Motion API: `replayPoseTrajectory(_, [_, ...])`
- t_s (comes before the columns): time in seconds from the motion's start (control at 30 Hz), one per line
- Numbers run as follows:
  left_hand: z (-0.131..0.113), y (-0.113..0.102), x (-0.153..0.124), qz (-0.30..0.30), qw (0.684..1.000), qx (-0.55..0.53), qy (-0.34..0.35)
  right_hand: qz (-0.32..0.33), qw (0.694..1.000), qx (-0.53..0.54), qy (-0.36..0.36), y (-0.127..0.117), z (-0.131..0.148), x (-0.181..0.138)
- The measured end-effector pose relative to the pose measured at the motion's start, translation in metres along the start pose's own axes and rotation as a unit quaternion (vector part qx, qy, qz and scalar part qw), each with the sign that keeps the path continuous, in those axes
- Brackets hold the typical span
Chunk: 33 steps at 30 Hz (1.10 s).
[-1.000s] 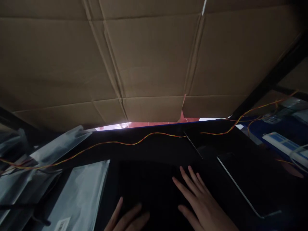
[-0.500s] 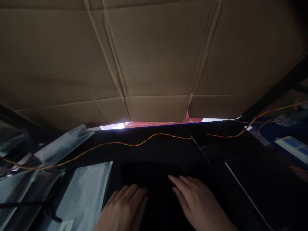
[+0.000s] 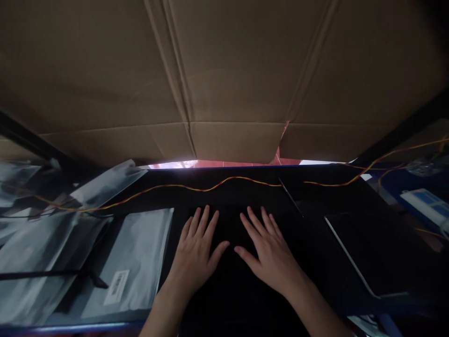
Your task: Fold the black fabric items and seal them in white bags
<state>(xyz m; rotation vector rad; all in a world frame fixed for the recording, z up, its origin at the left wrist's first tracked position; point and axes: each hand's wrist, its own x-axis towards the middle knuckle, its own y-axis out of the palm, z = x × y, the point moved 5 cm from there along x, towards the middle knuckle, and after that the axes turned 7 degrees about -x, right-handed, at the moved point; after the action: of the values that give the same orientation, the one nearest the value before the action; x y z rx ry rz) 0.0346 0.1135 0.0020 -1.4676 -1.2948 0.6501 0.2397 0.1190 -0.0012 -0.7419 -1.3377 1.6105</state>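
Note:
Both my hands lie palm down on a dark flat panel (image 3: 229, 276) in the middle of a black work surface. My left hand (image 3: 196, 250) has its fingers stretched out and slightly spread, holding nothing. My right hand (image 3: 266, 250) lies beside it, fingers also straight and apart, empty. The thumbs point toward each other with a small gap between them. The panel under them is too dark to make out in detail.
A silver anti-static bag (image 3: 131, 262) with a white label lies left of my hands, more such bags (image 3: 45, 243) beyond it. A red-yellow wire (image 3: 196, 187) runs across the back. A dark tablet-like slab (image 3: 368, 248) lies right. A cardboard sheet (image 3: 224, 75) overhangs.
Both hands have slid forward and flattened out, from curled at the near edge to spread flat side by side. The view has tilted down a little.

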Motion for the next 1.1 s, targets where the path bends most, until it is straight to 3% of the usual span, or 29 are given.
replayPoseTrajectory(0.3, [0.004, 0.003, -0.003, -0.009, 1.0, 0.008, 0.022, -0.028, 1.0, 0.001, 0.011, -0.001, -0.002, -0.002])
replayPoseTrajectory(0.53, [0.004, 0.004, -0.007, -0.013, 0.999, 0.022, 0.02, -0.032, 0.999, -0.011, 0.001, 0.017, -0.002, -0.009])
replayPoseTrajectory(0.8, [0.008, 0.01, -0.003, 0.007, 0.999, 0.029, 0.015, -0.01, 1.0, 0.004, 0.016, -0.001, -0.01, 0.003])
replayPoseTrajectory(1.1, [0.004, 0.015, 0.009, -0.004, 0.999, 0.038, 0.012, -0.007, 1.0, -0.03, 0.004, 0.006, -0.01, 0.01])
